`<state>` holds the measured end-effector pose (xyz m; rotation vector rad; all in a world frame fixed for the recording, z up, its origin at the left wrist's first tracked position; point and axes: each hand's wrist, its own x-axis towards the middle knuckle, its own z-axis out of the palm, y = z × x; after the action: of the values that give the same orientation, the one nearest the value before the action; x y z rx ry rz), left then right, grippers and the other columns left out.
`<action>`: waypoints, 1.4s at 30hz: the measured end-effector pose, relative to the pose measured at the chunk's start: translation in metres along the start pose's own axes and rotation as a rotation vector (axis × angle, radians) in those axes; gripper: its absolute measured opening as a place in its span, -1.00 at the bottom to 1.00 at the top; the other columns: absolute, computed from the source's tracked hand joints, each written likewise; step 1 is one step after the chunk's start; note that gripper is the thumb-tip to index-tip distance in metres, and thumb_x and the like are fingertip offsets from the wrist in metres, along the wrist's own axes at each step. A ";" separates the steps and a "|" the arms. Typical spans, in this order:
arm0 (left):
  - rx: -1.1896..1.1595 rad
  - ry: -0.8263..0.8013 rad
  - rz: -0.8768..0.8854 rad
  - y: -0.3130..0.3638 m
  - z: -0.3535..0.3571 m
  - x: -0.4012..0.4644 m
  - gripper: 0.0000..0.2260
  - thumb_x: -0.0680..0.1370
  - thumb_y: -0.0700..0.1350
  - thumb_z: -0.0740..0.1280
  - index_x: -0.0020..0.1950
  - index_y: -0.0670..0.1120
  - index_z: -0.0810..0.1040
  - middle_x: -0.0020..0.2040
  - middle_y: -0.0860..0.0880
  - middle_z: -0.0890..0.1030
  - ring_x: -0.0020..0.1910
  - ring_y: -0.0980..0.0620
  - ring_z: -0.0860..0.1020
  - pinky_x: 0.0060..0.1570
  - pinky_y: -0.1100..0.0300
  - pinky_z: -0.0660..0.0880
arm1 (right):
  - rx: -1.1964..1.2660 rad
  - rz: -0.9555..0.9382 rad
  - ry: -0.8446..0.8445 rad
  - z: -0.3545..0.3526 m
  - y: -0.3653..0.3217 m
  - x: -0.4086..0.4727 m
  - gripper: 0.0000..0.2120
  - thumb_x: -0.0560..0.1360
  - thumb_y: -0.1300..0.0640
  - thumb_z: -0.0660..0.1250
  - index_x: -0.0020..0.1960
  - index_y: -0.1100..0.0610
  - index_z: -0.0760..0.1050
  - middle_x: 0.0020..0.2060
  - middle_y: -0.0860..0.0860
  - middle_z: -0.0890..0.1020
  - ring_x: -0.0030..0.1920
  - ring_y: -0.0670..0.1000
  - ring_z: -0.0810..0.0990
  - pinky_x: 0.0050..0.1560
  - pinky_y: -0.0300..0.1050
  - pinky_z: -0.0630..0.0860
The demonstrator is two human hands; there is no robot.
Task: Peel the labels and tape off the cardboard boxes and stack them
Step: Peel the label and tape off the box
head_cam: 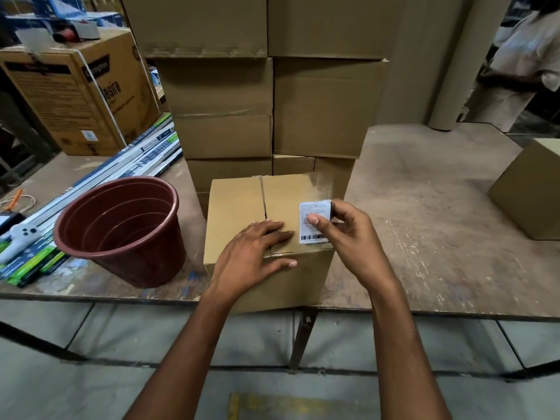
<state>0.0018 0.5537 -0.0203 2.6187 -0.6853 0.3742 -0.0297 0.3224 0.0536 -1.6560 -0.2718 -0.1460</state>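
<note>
A small cardboard box (pixel 236 207) stands at the front edge of the wooden table (pixel 424 207), its top flaps closed. My left hand (pixel 257 253) lies flat on the top near the front edge, fingers straight, thumb over the front face. My right hand (pixel 342 234) pinches a white barcode label (pixel 313 224) between thumb and fingers at the box's right edge. A strip of clear tape (pixel 321 184) rises from the label toward the box's far right corner. Behind it stands a stack of plain cardboard boxes (pixel 272 101).
A brown plastic bucket (pixel 121 228) sits left of the box. Long packaged strips (pixel 91 183) and a printed carton (pixel 78 95) lie at the left. Another box (pixel 527 192) stands at the right edge. A person (pixel 521 65) stands at the back right.
</note>
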 end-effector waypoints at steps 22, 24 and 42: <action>-1.115 0.203 -0.446 -0.022 -0.055 -0.013 -0.79 0.68 -0.13 0.44 0.16 -0.26 0.56 0.08 -0.28 0.70 -0.05 -0.29 0.77 -0.04 -0.11 0.75 | 0.302 0.320 0.204 0.060 0.038 0.025 -0.57 0.55 0.22 0.58 0.35 0.16 0.53 0.00 0.21 0.76 -0.20 0.08 0.74 -0.24 -0.12 0.70; -1.116 0.229 -0.464 -0.031 -0.063 -0.021 -0.81 0.68 -0.14 0.43 0.16 -0.25 0.56 0.02 -0.26 0.70 -0.08 -0.33 0.76 -0.07 -0.09 0.75 | 0.242 0.319 0.144 0.068 0.036 0.030 -0.56 0.53 0.24 0.60 0.35 0.16 0.55 0.01 0.20 0.77 -0.20 0.07 0.75 -0.25 -0.11 0.70; -0.790 0.649 -0.710 -0.172 -0.106 -0.107 -0.86 0.68 -0.14 0.44 0.21 -0.15 0.59 -0.16 -0.13 0.73 -0.26 -0.10 0.74 -0.21 0.00 0.72 | 0.044 0.337 -0.162 0.255 0.035 0.095 -0.91 0.63 0.27 0.46 0.12 0.23 0.61 -0.11 0.23 0.76 -0.22 0.16 0.75 -0.08 0.07 0.76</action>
<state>-0.0165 0.7815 -0.0188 1.6673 0.2849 0.5394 0.0539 0.5814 0.0168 -1.6475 -0.1131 0.2471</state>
